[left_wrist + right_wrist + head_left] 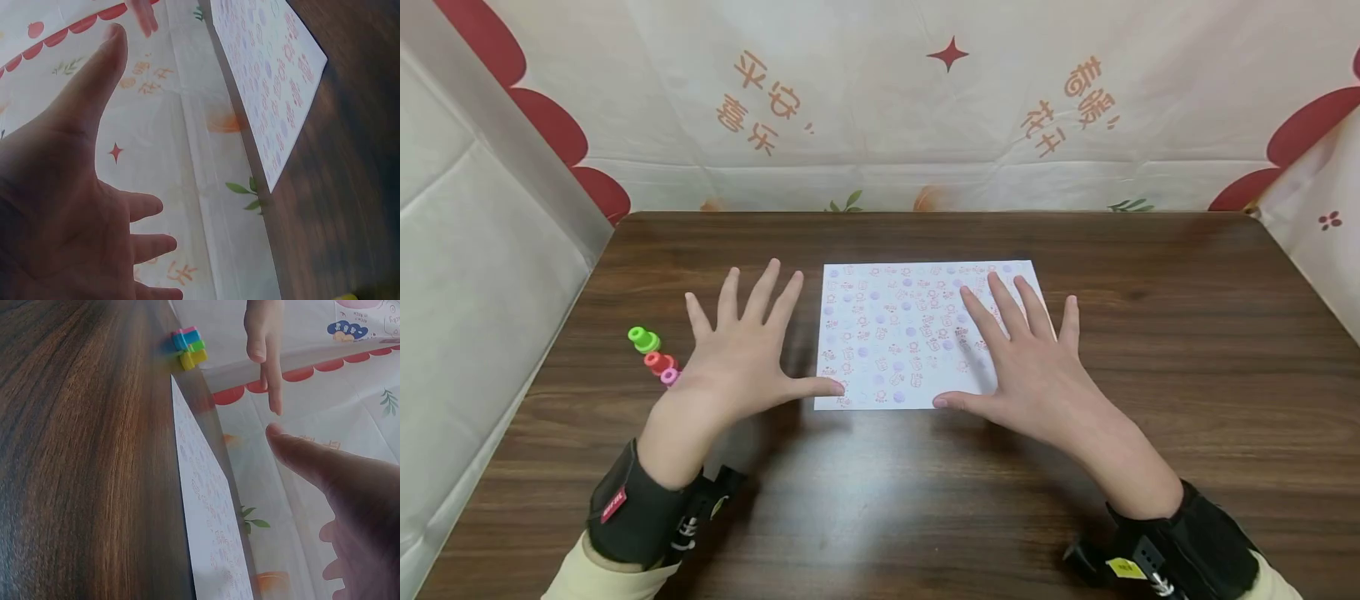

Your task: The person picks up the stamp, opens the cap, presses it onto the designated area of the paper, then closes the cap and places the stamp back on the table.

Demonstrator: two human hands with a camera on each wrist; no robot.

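A white sheet of paper [880, 333] lies flat on the table, covered with rows of small red figures and purple round marks. My left hand [737, 358] is raised with fingers spread, its thumb overlapping the sheet's near left corner in the head view. Over the right part of the sheet hovers my right hand [1037, 367], fingers also spread, hiding some of the prints. Neither hand holds anything. Beside the left hand stand small knobbed plastic pieces: a green one [643, 339], a red one [659, 362] and a pink one [670, 377], partly hidden by that hand.
The dark wood-grain table [880, 500] ends at a pale printed cloth [880, 100] behind it. Another cloth [482, 250] hangs along the left side. In the right wrist view, blue and yellow pieces [193, 359] show near the table's edge.
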